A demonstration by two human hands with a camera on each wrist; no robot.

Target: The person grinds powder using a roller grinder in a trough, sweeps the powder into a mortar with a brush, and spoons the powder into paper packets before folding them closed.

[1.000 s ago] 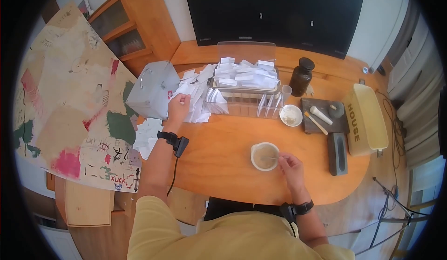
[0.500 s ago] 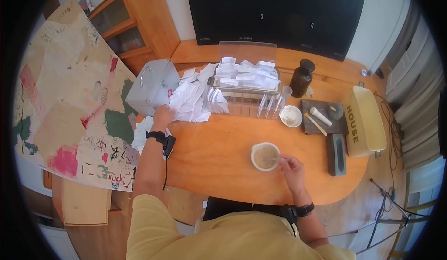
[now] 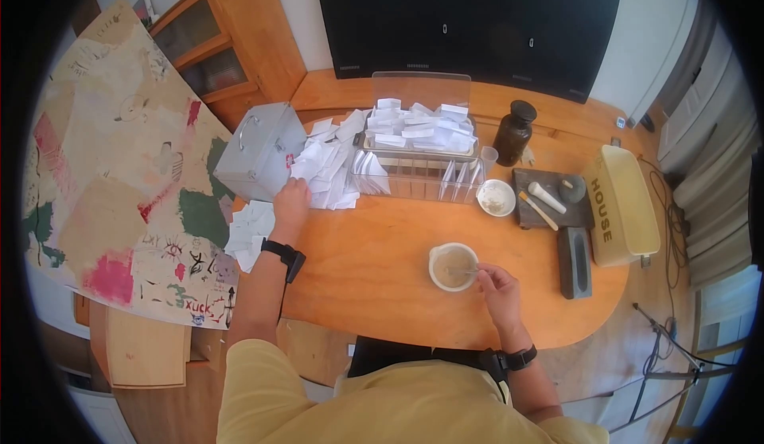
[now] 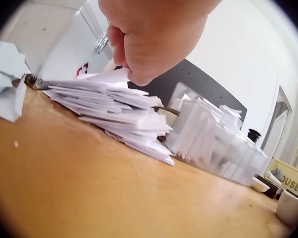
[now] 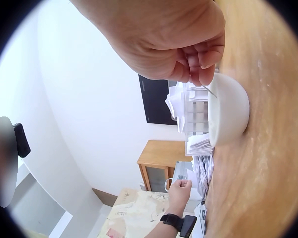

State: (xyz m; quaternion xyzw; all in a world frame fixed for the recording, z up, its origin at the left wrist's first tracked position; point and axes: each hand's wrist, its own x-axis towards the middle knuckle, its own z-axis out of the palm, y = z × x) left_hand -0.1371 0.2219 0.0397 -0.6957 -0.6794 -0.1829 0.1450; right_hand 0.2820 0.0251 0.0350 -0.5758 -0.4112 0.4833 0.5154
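Note:
In the head view my left hand [image 3: 292, 205] is at the near-left edge of a pile of folded white paper packets [image 3: 325, 165]. Its fingers pinch a white paper packet [image 4: 116, 76] at the top of the pile, as the left wrist view shows. My right hand [image 3: 500, 293] pinches the end of a thin, shiny rod [image 5: 209, 91] between thumb and fingers. The rod's far end dips into a white lipped mortar [image 3: 434, 275] holding pale, beige contents. Its tip is hard to make out.
A grey metal box [image 3: 259, 146] and pale paper slips [image 3: 251, 233] lie left. Behind stands a clear divided container [image 3: 414, 175] full of packets. To the right are a dark jar [image 3: 516, 134], white dish [image 3: 496, 209], dark board [image 3: 529, 217], stone trough [image 3: 576, 265] and cream bin [image 3: 633, 205].
My left hand came down from over the packet pile to its near-left edge beside the grey box, then shifted slightly right. My right hand stays at the mortar with the rod.

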